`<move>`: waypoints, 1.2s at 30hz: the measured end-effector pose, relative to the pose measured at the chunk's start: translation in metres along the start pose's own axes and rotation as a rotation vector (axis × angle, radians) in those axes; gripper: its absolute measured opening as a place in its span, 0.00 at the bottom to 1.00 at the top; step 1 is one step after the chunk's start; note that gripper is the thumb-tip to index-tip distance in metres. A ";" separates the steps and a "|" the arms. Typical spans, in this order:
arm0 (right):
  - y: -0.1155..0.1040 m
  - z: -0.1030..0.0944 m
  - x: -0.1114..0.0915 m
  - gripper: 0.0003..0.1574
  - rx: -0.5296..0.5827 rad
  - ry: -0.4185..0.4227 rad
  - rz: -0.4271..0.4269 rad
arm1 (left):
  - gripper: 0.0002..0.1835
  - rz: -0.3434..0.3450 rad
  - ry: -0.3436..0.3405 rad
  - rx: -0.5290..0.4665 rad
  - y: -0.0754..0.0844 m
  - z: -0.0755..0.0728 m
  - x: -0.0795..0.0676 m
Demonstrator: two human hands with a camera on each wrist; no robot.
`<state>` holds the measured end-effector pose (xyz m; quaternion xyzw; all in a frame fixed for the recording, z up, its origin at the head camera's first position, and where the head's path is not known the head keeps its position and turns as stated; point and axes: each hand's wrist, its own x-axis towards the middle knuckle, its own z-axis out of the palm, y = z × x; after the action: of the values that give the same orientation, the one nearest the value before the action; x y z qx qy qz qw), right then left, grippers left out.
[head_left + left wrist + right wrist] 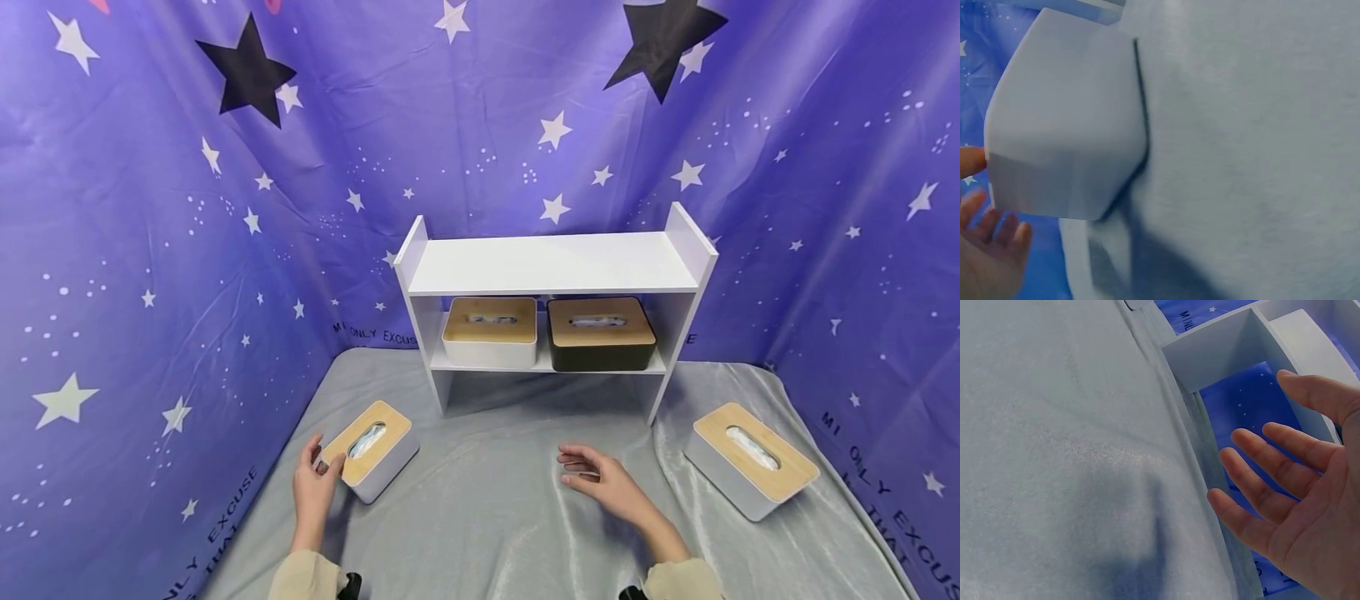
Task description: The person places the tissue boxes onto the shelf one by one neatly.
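My left hand (313,483) is at the near left end of a tissue box (365,472) with a wooden lid and pale grey sides. Its thumb overlaps the lid's near corner and its fingers spread loosely beside the box. In the left wrist view the plain side of this tissue box (1066,125) faces the camera, with my left hand (991,256) at its lower left. Over the middle of the cloth, my right hand (603,483) hovers with relaxed fingers and holds nothing. The right wrist view shows my right hand (1297,487) palm up, fingers spread.
A white shelf (551,262) stands at the back. Its middle board carries a white tissue box (490,354) and a dark green tissue box (603,358), both with wooden lids. Another pale tissue box (735,477) sits at the right on the grey cloth (480,517). Purple star-printed curtains (465,125) surround it.
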<state>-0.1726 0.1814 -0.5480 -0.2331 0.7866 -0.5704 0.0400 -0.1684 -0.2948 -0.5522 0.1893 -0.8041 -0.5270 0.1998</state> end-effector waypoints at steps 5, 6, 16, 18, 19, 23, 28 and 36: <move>0.001 0.002 0.000 0.30 0.000 0.006 0.011 | 0.37 -0.113 0.038 -0.001 -0.006 0.003 -0.006; 0.001 0.002 0.000 0.30 0.000 0.006 0.011 | 0.38 -0.138 0.046 -0.002 -0.006 0.003 -0.006; -0.004 0.006 0.002 0.30 0.009 -0.042 0.014 | 0.36 -0.334 0.077 -0.186 -0.003 0.007 -0.011; -0.005 0.007 0.002 0.30 0.007 -0.046 0.018 | 0.34 -0.323 0.077 -0.229 -0.002 0.007 -0.010; -0.006 0.007 0.002 0.30 0.002 -0.047 0.018 | 0.34 -0.316 0.072 -0.249 -0.002 0.007 -0.010; -0.007 0.011 0.004 0.28 -0.009 -0.041 0.001 | 0.34 -0.302 0.033 -0.265 -0.001 0.006 -0.007; -0.006 0.019 0.007 0.28 -0.023 -0.037 0.000 | 0.31 -0.285 -0.025 -0.245 -0.002 0.008 0.000; -0.004 0.035 0.012 0.27 -0.014 -0.045 0.015 | 0.31 -0.262 -0.130 -0.177 0.002 0.020 0.003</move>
<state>-0.1702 0.1448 -0.5543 -0.2404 0.7913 -0.5590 0.0604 -0.1812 -0.2802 -0.5576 0.2397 -0.7341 -0.6285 0.0929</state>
